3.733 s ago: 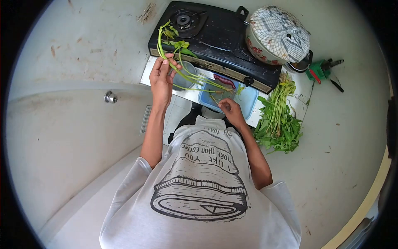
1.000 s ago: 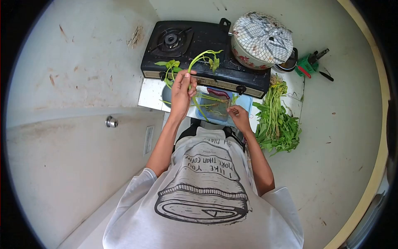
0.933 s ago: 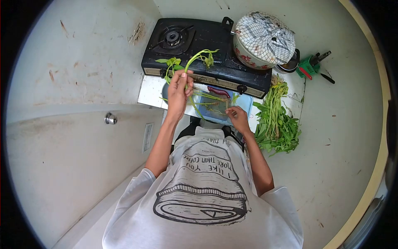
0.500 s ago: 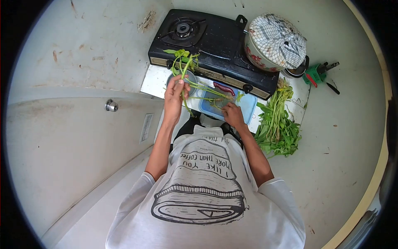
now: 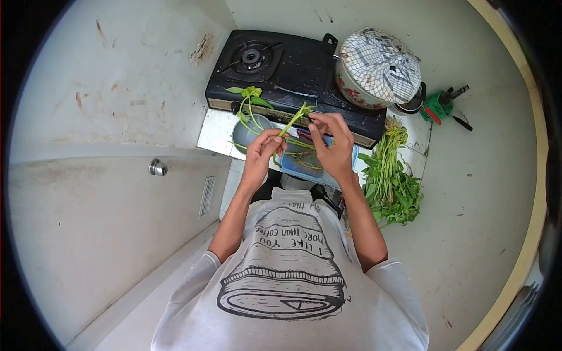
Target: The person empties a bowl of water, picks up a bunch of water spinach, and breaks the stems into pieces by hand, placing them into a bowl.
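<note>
**Green stem (image 5: 290, 125) gripped in the left hand (image 5: 266, 151) above the counter (image 5: 209, 133)**

The stem is pinched between the thumb and fingers of the left hand and is held slantwise, with its leafy tip pointed up towards the right hand (image 5: 332, 145). The right hand is raised with its thumb and fingers bent towards that tip; whether the tip is being gripped by it cannot be told.

Below the hands, a grey bowl (image 5: 240, 138) and a blue tray (image 5: 291, 167) are set side by side on the counter. Loose stems (image 5: 248, 110) with leaves are laid across the bowl, their leafy ends reaching the front of the black stove (image 5: 298, 82). Thin roots (image 5: 305, 162) are seen in the tray, and a dark red handle (image 5: 303, 134) is partly hidden behind the right hand.

To the right, a large bunch of greens (image 5: 391, 175) is laid near the tray. A flowered pot (image 5: 357, 96), covered with a checked cloth (image 5: 383, 64), is placed on the stove's right side. Beyond it, a dark-handled pan (image 5: 413, 105) is partly hidden, and tools are held in a green basket (image 5: 439, 105).
</note>
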`<move>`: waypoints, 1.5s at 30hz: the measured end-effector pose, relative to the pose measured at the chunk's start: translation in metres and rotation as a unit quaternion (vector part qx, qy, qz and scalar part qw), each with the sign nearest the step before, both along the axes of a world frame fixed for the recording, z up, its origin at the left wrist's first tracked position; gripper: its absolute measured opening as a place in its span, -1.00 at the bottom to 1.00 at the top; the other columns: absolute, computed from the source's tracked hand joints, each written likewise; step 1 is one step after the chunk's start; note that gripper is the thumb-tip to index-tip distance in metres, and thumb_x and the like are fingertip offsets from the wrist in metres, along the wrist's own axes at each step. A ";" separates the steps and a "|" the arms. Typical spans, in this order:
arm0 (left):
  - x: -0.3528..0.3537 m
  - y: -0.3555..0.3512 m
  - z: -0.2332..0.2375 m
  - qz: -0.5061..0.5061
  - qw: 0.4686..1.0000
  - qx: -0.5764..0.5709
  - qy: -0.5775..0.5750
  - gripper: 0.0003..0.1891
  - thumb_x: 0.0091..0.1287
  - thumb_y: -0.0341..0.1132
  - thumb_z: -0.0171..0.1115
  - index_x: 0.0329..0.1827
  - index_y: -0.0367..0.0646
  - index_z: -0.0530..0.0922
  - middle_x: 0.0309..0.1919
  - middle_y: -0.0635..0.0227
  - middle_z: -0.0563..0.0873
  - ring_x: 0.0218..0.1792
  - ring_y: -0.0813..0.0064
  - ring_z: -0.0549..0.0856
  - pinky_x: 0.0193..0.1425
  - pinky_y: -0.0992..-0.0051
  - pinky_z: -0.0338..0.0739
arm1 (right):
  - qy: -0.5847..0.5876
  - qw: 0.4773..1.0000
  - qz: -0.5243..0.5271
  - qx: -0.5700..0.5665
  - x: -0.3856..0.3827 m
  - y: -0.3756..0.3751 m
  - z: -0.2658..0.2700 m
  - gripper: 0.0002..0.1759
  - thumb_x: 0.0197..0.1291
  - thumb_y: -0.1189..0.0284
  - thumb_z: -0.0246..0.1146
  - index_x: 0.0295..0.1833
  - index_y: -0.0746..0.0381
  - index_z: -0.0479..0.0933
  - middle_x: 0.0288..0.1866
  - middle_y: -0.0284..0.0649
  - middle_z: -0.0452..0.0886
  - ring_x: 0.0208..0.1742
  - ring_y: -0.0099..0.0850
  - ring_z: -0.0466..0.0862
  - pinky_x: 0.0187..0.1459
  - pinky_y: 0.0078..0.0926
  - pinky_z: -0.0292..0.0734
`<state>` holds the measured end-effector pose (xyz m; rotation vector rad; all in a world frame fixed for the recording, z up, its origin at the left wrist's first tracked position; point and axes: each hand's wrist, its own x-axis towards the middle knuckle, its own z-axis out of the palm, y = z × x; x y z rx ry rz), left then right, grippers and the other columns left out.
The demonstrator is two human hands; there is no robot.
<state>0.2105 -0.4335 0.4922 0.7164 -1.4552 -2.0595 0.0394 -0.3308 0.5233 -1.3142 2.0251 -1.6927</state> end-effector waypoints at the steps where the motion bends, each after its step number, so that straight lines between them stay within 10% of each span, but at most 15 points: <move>1: -0.002 0.000 0.000 -0.008 1.000 -0.004 -0.003 -0.78 0.59 -0.34 0.13 0.12 -0.28 0.63 -0.25 0.39 0.67 -0.24 0.62 0.56 -0.07 0.57 0.45 | 0.024 1.000 -0.007 -0.008 -0.001 -0.002 0.003 -0.72 0.22 0.61 0.40 0.06 0.22 0.69 -0.16 -0.21 0.64 -0.27 -0.34 0.61 -0.16 -0.39 0.56; 19: -0.036 -0.009 0.009 -0.089 0.996 -0.028 -0.013 -0.79 0.61 -0.30 0.13 0.10 -0.25 0.60 -0.26 0.40 0.67 -0.26 0.63 0.55 -0.08 0.58 0.44 | 0.112 0.990 -0.087 -0.010 -0.014 -0.002 0.002 -0.86 0.16 0.58 0.45 -0.16 0.21 0.70 -0.21 -0.29 0.67 -0.37 -0.42 0.57 -0.18 -0.41 0.40; 31: -0.039 -0.017 0.000 0.003 0.996 0.076 0.038 -0.77 0.66 -0.25 0.07 0.06 -0.23 0.60 -0.28 0.44 0.62 -0.31 0.65 0.50 -0.17 0.61 0.40 | -0.378 0.923 -0.041 -0.061 -0.016 0.015 -0.038 -0.85 0.37 0.51 0.38 -0.01 0.32 0.68 -0.23 -0.38 0.71 -0.23 -0.73 0.60 -0.14 -0.72 0.47; 45: 0.014 -0.029 -0.024 0.191 0.962 0.180 0.083 -0.77 0.66 -0.20 0.08 0.09 -0.19 0.55 -0.26 0.44 0.60 -0.33 0.65 0.51 -0.21 0.55 0.46 | -0.256 0.937 0.061 0.232 0.002 0.046 -0.220 -0.83 0.26 0.46 0.41 -0.06 0.25 0.73 -0.13 -0.28 0.80 -0.18 -0.53 0.70 -0.07 -0.49 0.56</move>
